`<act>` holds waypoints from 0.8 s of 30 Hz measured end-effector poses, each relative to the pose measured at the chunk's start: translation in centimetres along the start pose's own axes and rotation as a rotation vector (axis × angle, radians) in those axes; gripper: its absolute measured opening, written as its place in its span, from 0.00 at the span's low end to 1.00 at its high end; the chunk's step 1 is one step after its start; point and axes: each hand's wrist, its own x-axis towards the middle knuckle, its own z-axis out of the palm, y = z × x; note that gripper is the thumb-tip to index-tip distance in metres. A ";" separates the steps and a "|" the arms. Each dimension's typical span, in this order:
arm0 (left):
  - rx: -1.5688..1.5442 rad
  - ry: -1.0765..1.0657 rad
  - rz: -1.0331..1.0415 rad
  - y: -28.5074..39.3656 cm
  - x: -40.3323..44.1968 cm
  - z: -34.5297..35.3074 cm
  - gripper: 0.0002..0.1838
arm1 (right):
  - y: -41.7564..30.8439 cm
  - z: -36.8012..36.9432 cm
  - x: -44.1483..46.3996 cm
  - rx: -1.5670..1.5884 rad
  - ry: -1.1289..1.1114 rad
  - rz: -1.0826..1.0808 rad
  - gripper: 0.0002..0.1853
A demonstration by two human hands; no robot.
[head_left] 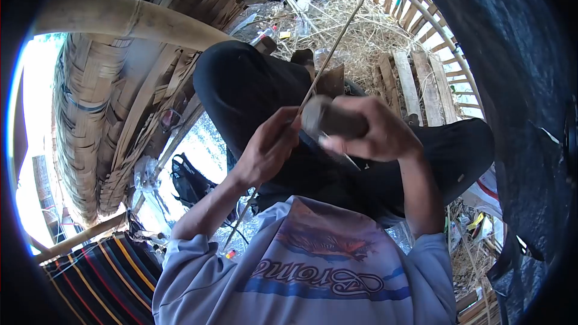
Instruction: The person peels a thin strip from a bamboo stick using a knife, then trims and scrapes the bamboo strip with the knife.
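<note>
A long, thin cane strip runs from the top of the view down past my lap. My left hand is closed around it at about mid-length, and its lower end slants out below the wrist. Beside it, my right hand grips a thick, greyish-brown round handle, blurred by motion. The handle's near end almost meets the strip by my left fingers; whether they touch I cannot tell. What the handle belongs to is not clear. Both hands are above my crossed legs in dark trousers.
A thick bamboo pole and woven bamboo panels stand at the left. Straw and litter cover the ground ahead, with wooden slats at the right. Dark plastic sheeting hangs far right. A striped cloth lies lower left.
</note>
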 end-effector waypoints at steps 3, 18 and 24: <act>0.035 -0.007 -0.032 -2.6 -1.7 -0.7 0.13 | 1.4 -0.9 0.7 -0.039 0.456 0.088 0.15; 0.055 -0.074 -0.142 -5.4 -4.9 0.3 0.14 | 7.3 1.7 4.9 0.310 0.629 0.273 0.07; 0.171 -0.126 -0.226 -6.0 -6.7 -1.6 0.15 | 7.3 1.3 5.3 0.384 0.627 0.199 0.09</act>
